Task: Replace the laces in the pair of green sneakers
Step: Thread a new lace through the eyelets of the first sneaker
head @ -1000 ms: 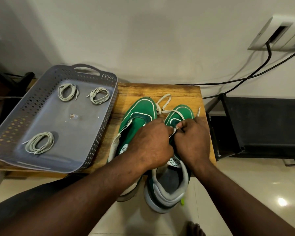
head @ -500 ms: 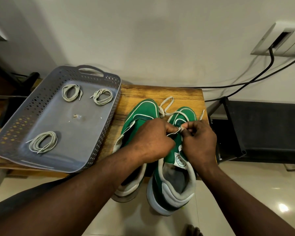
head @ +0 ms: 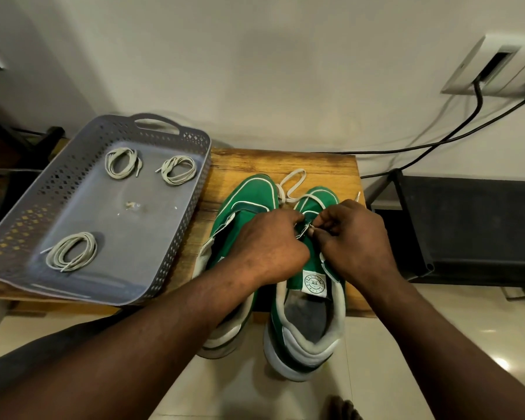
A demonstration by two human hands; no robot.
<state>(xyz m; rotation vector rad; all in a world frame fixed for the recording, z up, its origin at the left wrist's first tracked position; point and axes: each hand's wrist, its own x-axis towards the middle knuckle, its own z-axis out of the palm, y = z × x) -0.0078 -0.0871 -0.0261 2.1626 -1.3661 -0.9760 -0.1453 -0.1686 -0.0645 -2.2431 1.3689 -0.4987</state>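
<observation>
Head view: a pair of green sneakers stands on the right half of the wooden bench (head: 285, 162), toes toward the back edge, heels hanging over the front edge.
Worked shoe: the right sneaker (head: 309, 328), nearest the bench's right edge; the left sneaker (head: 249, 195) touches it side by side.
Left hand (head: 267, 247): fingers curled over the right sneaker's eyelet row, seemingly pinching the lace (head: 291, 183) beside the other hand.
Right hand (head: 355, 241): thumb and forefinger closed on the lace just above the tongue, other fingers curled.
Lace path: 1 white loop lies slack past the toes toward the back edge; 1 tip (head: 358, 195) sticks up behind the right hand.
Feel, as a judgement: the lace looks light, flat, limp and likely to twist; only its hard tip seems stiff enough to thread. The sneaker looks soft-sided and light enough to slide when tugged.
Best hold: pinch near the tip, brace the eyelet flap with the other fingers.
Spares: 3 coiled laces (head: 72, 251) lie in the grey tray (head: 191, 213) at the bench's left end.
</observation>
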